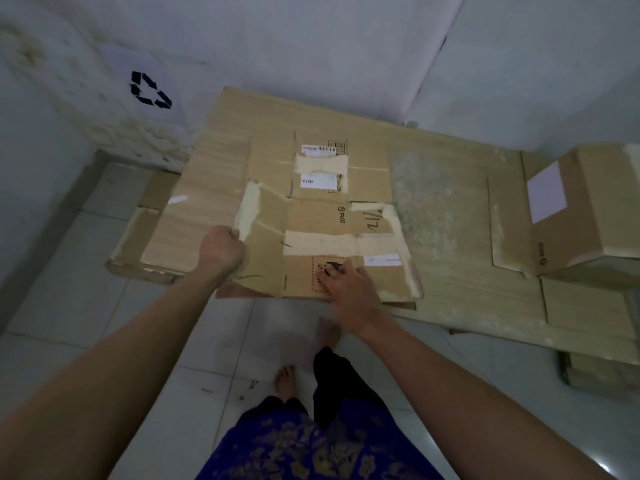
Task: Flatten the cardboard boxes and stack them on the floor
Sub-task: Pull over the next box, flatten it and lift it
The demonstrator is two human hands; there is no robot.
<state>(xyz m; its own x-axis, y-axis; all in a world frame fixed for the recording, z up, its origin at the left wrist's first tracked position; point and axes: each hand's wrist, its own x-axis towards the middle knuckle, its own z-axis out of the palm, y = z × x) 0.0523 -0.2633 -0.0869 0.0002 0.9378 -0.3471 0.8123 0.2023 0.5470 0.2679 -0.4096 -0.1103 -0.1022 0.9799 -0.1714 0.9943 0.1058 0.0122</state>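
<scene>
Nearby, an unflattened box point(585, 206) stands right of the flattened box point(329, 216).

Pale walls point(311, 46) meet in a corner point(420, 88) up beyond the fingertips, their paint stained and flaking low down toward the left. A black recycling symbol point(151, 90) is printed on a white sheet stuck to the left wall. Behind the wrists the floor point(145, 341) is glossy white tile with grey grout lines, scattered with small dark bits of debris point(247, 388). The light is dim and bluish.
</scene>
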